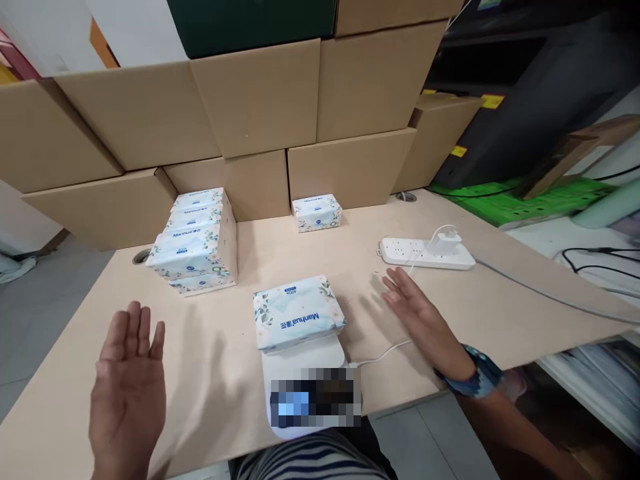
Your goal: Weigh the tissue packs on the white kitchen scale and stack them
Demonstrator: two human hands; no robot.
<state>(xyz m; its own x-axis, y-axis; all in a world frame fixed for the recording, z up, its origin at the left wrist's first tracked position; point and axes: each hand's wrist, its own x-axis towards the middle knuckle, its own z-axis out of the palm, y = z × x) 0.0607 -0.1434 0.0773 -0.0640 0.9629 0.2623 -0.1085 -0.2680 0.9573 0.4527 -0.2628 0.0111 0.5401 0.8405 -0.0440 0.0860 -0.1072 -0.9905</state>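
Observation:
A white tissue pack (297, 312) with blue print lies on a small white scale (305, 373) at the table's near edge. My left hand (129, 393) hovers open to the left of the scale, fingers straight and together, holding nothing. My right hand (419, 312) is open to the right of the pack, fingers stretched flat just above the table. A stack of the same tissue packs (196, 241) stands at the back left. One single pack (317, 212) lies at the back by the boxes.
Cardboard boxes (260, 100) are piled along the back of the beige table (500, 307). A white power strip (425, 253) with a plugged charger lies at the right, with a thin white cable running to the scale. Green mat and dark equipment lie beyond at the right.

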